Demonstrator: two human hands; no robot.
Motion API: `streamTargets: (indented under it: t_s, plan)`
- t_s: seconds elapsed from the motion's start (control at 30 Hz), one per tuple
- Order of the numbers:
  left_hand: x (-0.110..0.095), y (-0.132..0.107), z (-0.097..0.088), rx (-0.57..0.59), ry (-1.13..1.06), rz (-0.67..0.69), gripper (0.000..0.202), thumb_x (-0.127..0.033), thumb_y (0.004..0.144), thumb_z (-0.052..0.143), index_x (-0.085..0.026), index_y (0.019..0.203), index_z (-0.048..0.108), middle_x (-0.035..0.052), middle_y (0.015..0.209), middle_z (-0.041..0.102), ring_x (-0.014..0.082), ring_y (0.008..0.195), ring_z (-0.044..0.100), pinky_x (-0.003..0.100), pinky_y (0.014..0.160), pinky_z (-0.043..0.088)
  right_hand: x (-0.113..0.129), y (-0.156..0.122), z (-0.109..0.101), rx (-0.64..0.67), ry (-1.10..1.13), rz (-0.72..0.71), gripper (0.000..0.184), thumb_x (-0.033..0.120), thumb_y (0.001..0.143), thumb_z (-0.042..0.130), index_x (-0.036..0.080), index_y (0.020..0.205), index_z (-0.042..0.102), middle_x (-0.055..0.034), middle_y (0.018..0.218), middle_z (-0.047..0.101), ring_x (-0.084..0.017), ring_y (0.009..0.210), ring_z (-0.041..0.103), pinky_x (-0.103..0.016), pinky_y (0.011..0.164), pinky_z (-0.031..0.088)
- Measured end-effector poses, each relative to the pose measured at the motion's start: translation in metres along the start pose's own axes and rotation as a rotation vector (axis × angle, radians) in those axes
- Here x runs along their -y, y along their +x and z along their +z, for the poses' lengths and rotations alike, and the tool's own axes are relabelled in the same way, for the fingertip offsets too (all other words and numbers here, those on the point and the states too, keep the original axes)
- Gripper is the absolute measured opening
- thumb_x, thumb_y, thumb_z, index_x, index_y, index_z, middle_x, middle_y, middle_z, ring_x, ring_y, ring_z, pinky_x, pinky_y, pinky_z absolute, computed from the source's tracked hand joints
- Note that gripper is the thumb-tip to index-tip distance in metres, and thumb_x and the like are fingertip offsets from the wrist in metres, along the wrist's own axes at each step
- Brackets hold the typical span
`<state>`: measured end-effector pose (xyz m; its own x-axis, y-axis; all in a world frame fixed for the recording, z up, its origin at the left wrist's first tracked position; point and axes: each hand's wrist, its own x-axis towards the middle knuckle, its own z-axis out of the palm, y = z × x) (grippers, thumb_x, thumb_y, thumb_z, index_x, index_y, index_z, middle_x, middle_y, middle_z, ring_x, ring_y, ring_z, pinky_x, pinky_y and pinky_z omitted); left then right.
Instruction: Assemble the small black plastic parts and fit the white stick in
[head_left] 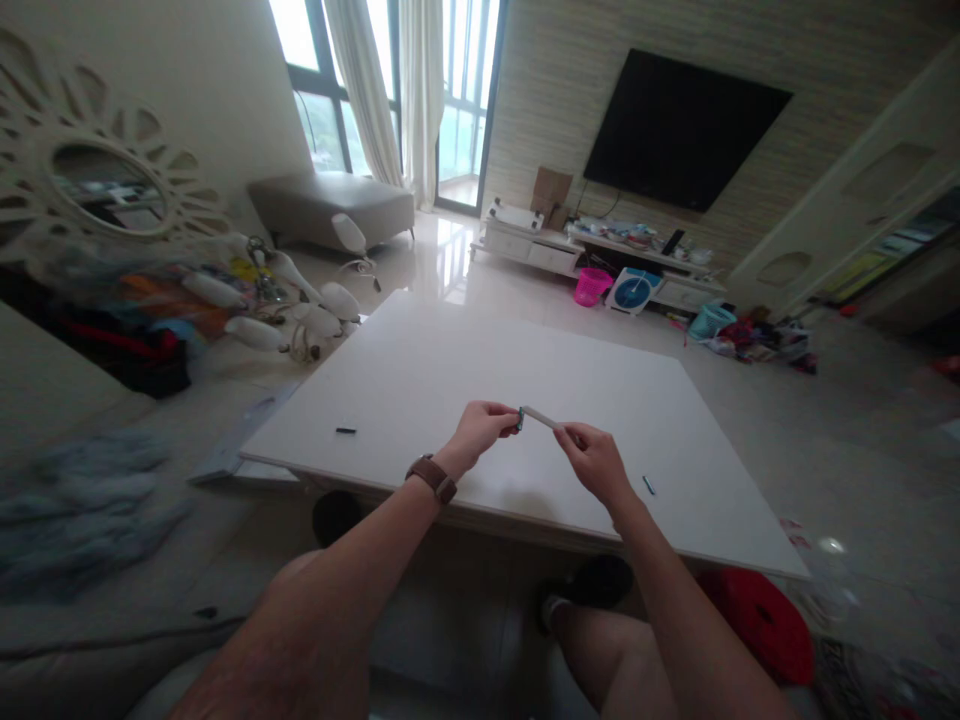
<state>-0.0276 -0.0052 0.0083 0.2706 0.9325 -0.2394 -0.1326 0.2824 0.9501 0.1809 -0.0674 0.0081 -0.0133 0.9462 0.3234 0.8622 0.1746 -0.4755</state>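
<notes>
Above the white table my left hand [484, 430] pinches a small thin green piece [520, 419], possibly a circuit board; its details are too small to tell. A brown-strapped watch is on that wrist. My right hand [591, 455] is closed on one end of a pale, flat stick-like tool [540, 416]. The tool's far tip is at or very near the green piece; I cannot tell whether they touch. On the tabletop lie a small dark bar [346, 430] to the left and another small dark bar [649, 485] right of my right hand.
The white table [465, 350] spans the space before me. Left of it stands a lamp with several white shades [322, 318]. Beyond are a grey bench [337, 205], a pink basket [592, 286] and a blue-and-white fan [632, 290]. A red round object [757, 625] is low at right.
</notes>
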Motion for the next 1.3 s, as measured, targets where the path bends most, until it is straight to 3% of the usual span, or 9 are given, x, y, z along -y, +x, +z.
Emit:
streamTargets:
  t_s: [0.07, 0.2, 0.37, 0.53, 0.7, 0.83, 1.0, 1.17, 1.3]
  plan:
    - [-0.0001, 0.0001, 0.0003, -0.004, -0.006, 0.003, 0.006, -0.014, 0.072, 0.071, -0.01, 0.074, 0.075, 0.0081, 0.067, 0.071, 0.0126, 0.064, 0.063, 0.026, 0.067, 0.049, 0.0007, -0.0003, -0.0011, 0.023, -0.02, -0.004, 0.039, 0.048, 0.095, 0.05, 0.021, 0.079, 0.072, -0.0017, 0.066, 0.063, -0.016, 0.061, 0.053, -0.027, 0.059, 0.033]
    - [-0.0009, -0.0004, 0.001, -0.026, -0.028, -0.015, 0.006, -0.014, 0.072, 0.07, -0.01, 0.074, 0.074, 0.008, 0.067, 0.071, 0.0122, 0.064, 0.063, 0.025, 0.065, 0.049, 0.0002, -0.0008, -0.0025, -0.075, -0.05, 0.078, 0.039, 0.049, 0.095, 0.05, 0.02, 0.081, 0.072, -0.0012, 0.064, 0.061, -0.015, 0.059, 0.05, -0.028, 0.058, 0.03]
    - [-0.0018, -0.0017, 0.0014, -0.015, -0.032, -0.021, 0.004, -0.012, 0.072, 0.07, -0.01, 0.072, 0.074, 0.0081, 0.067, 0.071, 0.0121, 0.063, 0.063, 0.024, 0.065, 0.049, 0.0007, -0.0014, 0.0007, 0.037, 0.019, -0.013, 0.041, 0.051, 0.095, 0.049, 0.02, 0.076, 0.07, -0.0007, 0.063, 0.058, -0.015, 0.058, 0.048, -0.027, 0.058, 0.03]
    - [-0.0008, -0.0013, 0.0013, -0.051, -0.037, -0.023, 0.004, -0.012, 0.071, 0.071, -0.01, 0.073, 0.073, 0.0079, 0.067, 0.07, 0.0121, 0.063, 0.064, 0.024, 0.064, 0.049, 0.0008, -0.0007, 0.001, -0.057, -0.034, 0.071, 0.041, 0.05, 0.095, 0.049, 0.02, 0.076, 0.069, 0.0002, 0.06, 0.055, -0.014, 0.057, 0.046, -0.028, 0.056, 0.028]
    - [-0.0006, -0.0009, 0.0012, -0.048, -0.041, -0.014, 0.004, -0.011, 0.072, 0.069, -0.01, 0.072, 0.073, 0.0077, 0.067, 0.07, 0.012, 0.062, 0.064, 0.024, 0.064, 0.049, 0.0023, -0.0024, 0.0022, 0.035, 0.005, -0.016, 0.042, 0.051, 0.096, 0.049, 0.02, 0.073, 0.066, 0.0004, 0.06, 0.054, -0.014, 0.057, 0.045, -0.027, 0.056, 0.028]
    - [-0.0023, -0.0018, 0.0016, -0.06, -0.048, -0.019, 0.005, -0.01, 0.073, 0.068, -0.009, 0.073, 0.073, 0.0074, 0.066, 0.07, 0.0114, 0.061, 0.063, 0.023, 0.063, 0.049, 0.0019, -0.0019, 0.0023, -0.058, -0.035, 0.06, 0.043, 0.051, 0.096, 0.048, 0.02, 0.072, 0.065, 0.001, 0.058, 0.051, -0.014, 0.055, 0.043, -0.028, 0.055, 0.026]
    - [-0.0036, -0.0034, 0.0024, -0.041, -0.058, -0.013, 0.006, -0.01, 0.074, 0.068, -0.01, 0.071, 0.072, 0.007, 0.066, 0.07, 0.011, 0.061, 0.063, 0.023, 0.063, 0.049, 0.0044, -0.0021, 0.0031, 0.003, 0.011, -0.012, 0.042, 0.049, 0.096, 0.048, 0.019, 0.069, 0.061, 0.002, 0.057, 0.046, -0.013, 0.055, 0.042, -0.028, 0.055, 0.025]
    - [-0.003, -0.0035, 0.0022, -0.046, -0.065, -0.021, 0.006, -0.009, 0.075, 0.067, -0.01, 0.073, 0.072, 0.0065, 0.067, 0.07, 0.0109, 0.061, 0.063, 0.024, 0.063, 0.048, 0.0049, -0.0017, 0.0018, -0.066, -0.016, 0.036, 0.043, 0.049, 0.097, 0.048, 0.019, 0.069, 0.061, 0.0017, 0.057, 0.047, -0.013, 0.055, 0.041, -0.028, 0.056, 0.025]
    - [-0.0036, -0.0042, 0.002, -0.036, -0.066, -0.021, 0.006, -0.009, 0.075, 0.066, -0.01, 0.073, 0.072, 0.0068, 0.067, 0.07, 0.0116, 0.063, 0.064, 0.024, 0.064, 0.049, 0.0043, -0.0024, 0.001, 0.036, 0.036, -0.056, 0.04, 0.048, 0.096, 0.049, 0.019, 0.073, 0.063, 0.0018, 0.058, 0.049, -0.013, 0.055, 0.042, -0.027, 0.056, 0.027]
